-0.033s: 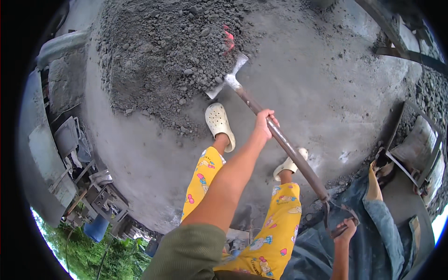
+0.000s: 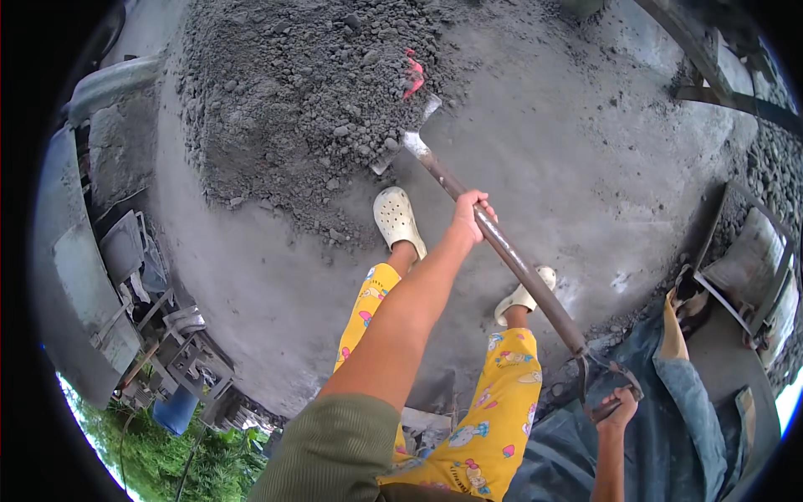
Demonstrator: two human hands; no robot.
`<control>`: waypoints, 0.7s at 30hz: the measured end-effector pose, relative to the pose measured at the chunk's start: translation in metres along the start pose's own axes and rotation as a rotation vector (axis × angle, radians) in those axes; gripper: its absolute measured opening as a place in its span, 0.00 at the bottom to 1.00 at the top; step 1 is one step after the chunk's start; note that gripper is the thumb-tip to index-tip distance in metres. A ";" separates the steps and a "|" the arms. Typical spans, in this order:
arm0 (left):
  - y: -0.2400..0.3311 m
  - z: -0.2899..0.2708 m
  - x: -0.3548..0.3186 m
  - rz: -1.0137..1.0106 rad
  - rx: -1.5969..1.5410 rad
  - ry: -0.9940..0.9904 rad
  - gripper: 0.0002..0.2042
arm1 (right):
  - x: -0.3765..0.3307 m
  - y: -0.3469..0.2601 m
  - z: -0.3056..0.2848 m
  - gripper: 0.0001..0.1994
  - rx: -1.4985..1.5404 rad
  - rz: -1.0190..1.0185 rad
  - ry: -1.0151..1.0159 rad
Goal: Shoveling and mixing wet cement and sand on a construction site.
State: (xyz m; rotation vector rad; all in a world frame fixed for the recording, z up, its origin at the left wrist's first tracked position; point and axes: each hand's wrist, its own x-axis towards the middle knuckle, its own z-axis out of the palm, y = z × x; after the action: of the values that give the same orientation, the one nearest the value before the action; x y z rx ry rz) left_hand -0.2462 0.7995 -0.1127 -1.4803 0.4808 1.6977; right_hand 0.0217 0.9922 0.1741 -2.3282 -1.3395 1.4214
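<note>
Down at the foot of the grey heap, a shovel [image 2: 502,251] is lying at a slant across the view, its blade [image 2: 407,134] pushing into the edge of the pile of damp sand and gravel [image 2: 293,92]. Most of the blade is sitting under loose material, so only its pale upper edge is showing. The left hand [image 2: 470,213] is wrapping closed around the middle of the long shaft, arm stretched out from an olive sleeve [image 2: 335,448]. The right hand [image 2: 617,410] is closing on the grip at the top end of the handle, low in the view; its fingers are partly hidden behind the grip. Something small and red [image 2: 412,75] is poking out of the pile just above the blade, too unclear to name. Two pale clogs, one [image 2: 396,216] near the pile and one [image 2: 523,297] half hidden behind the shaft, are standing on the concrete floor [image 2: 569,125] below yellow patterned trousers [image 2: 493,418]. A blue cloth [image 2: 669,418] is lying at the right, cut off by the rim.
</note>
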 end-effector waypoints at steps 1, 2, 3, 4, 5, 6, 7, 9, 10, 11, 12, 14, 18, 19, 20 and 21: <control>0.028 -0.005 -0.001 0.020 0.044 0.044 0.10 | -0.008 0.002 0.007 0.04 0.013 -0.008 -0.004; 0.029 -0.007 -0.006 0.091 0.008 0.051 0.10 | -0.016 0.004 0.008 0.04 0.029 -0.018 -0.007; 0.034 -0.015 -0.013 0.094 0.019 0.056 0.09 | -0.027 0.011 0.007 0.04 0.039 -0.015 -0.016; 0.036 -0.019 -0.013 0.094 0.029 0.044 0.08 | -0.035 0.018 0.003 0.05 0.041 -0.026 -0.047; 0.038 -0.024 -0.015 0.087 0.040 0.058 0.08 | -0.038 0.025 0.004 0.07 0.052 -0.047 -0.079; 0.037 -0.037 -0.023 0.083 0.054 0.089 0.08 | -0.051 0.031 0.009 0.06 0.077 -0.036 -0.090; 0.032 -0.045 -0.036 0.072 0.077 0.126 0.08 | -0.070 0.034 0.007 0.06 0.096 -0.016 -0.099; 0.021 -0.049 -0.061 0.052 0.097 0.140 0.07 | -0.096 0.048 -0.018 0.14 0.094 0.023 -0.064; 0.011 -0.050 -0.077 0.037 0.093 0.128 0.07 | -0.110 0.055 -0.032 0.14 0.138 0.003 0.018; 0.007 -0.051 -0.093 0.034 0.106 0.157 0.07 | -0.122 0.060 -0.043 0.15 0.181 -0.014 0.093; 0.006 -0.056 -0.110 0.037 0.116 0.190 0.07 | -0.138 0.053 -0.054 0.08 0.091 0.079 0.150; 0.013 -0.062 -0.140 -0.015 0.102 0.209 0.08 | -0.153 0.052 -0.071 0.05 0.026 0.146 0.209; 0.061 -0.049 -0.204 0.139 0.174 0.215 0.08 | -0.155 0.069 -0.067 0.06 -0.019 0.280 0.045; 0.081 -0.035 -0.225 0.157 0.188 0.219 0.09 | -0.160 0.071 -0.050 0.07 0.004 0.290 -0.019; 0.106 -0.020 -0.245 0.179 0.198 0.226 0.10 | -0.167 0.069 -0.029 0.08 0.023 0.299 -0.089; 0.137 -0.011 -0.260 0.280 0.203 0.203 0.10 | -0.178 0.061 0.000 0.08 0.115 0.250 -0.166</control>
State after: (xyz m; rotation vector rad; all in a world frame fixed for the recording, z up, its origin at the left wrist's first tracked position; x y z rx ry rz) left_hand -0.3503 0.6255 0.1007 -1.4941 0.9799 1.6565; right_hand 0.0288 0.8272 0.2635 -2.4152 -0.9951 1.7463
